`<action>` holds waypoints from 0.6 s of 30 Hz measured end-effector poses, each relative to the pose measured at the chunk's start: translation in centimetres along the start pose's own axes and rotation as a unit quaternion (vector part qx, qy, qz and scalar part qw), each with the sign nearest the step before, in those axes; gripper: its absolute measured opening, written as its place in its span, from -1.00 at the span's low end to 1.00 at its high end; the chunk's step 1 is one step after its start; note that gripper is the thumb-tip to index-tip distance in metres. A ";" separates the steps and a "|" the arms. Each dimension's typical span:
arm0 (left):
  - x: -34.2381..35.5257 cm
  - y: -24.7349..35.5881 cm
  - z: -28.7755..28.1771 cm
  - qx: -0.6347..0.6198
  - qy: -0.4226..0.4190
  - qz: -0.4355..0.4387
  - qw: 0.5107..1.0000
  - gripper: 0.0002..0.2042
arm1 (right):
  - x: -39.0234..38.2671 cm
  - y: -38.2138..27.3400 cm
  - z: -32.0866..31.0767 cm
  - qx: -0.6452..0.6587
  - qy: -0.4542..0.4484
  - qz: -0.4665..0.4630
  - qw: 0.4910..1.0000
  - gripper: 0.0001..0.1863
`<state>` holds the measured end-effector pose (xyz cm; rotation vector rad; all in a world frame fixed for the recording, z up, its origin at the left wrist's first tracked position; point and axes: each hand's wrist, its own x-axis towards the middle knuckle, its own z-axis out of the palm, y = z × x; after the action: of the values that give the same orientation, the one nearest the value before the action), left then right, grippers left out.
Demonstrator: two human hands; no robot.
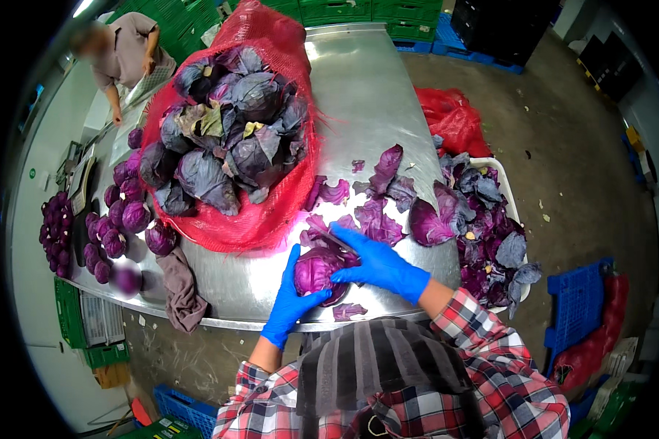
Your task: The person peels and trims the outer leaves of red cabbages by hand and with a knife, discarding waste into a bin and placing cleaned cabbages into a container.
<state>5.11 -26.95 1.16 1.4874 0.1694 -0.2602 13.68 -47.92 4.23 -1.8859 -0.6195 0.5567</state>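
A trimmed red cabbage (316,274) rests on the metal table in front of me. My left hand (291,306) is curved around its left and near side, with thumb and fingers against it. My right hand (379,265) is closed at its right upper side, thumb touching the cabbage. Beneath its fingers shows a thin, greyish blade-like tool (343,243), mostly hidden. Both hands wear blue gloves. Loose purple leaves (378,222) lie just beyond my right hand. A red mesh sack (260,233) lies open farther off, full of untrimmed dark cabbages (205,178).
Peeled cabbages (135,217) stand along the table's left side, near a brown cloth (180,287). At the right edge is a white bin (518,196) heaped with leaves. Another person (130,53) works at the far left. A blue crate (577,304) stands on the floor, right.
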 end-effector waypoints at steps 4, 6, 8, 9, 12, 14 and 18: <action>-0.3 0.2 -0.8 0.139 -0.079 0.079 0.984 0.18 | 1.7 0.8 1.5 -0.116 -0.080 0.000 0.990 -0.16; -0.5 0.2 -0.9 0.148 -0.096 0.069 0.982 0.22 | 2.2 1.5 1.7 -0.098 -0.141 -0.021 0.985 -0.27; -0.4 -0.7 -1.6 0.168 -0.109 0.073 0.977 0.22 | 2.3 3.4 2.3 -0.037 -0.096 -0.086 0.991 -0.38; -0.4 -1.0 -1.9 0.178 -0.115 0.076 0.974 0.22 | 2.3 4.4 2.6 -0.008 -0.073 -0.119 0.990 -0.44; 0.0 -1.0 -2.1 0.178 -0.125 0.078 0.973 0.17 | 2.5 5.4 2.2 -0.090 0.002 -0.048 0.995 -0.65; 0.0 -0.7 -2.4 0.166 -0.121 0.078 0.976 0.14 | 2.6 7.1 0.9 0.008 0.056 0.025 0.998 -0.76; 0.5 -1.9 -3.6 0.059 -0.054 0.037 0.996 0.06 | 0.2 7.8 0.3 -0.014 -0.022 -0.064 0.998 -0.10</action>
<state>5.21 -23.52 -1.05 1.5887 0.0114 -0.2949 14.98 -50.24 -3.12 -1.8496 -0.7744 0.5111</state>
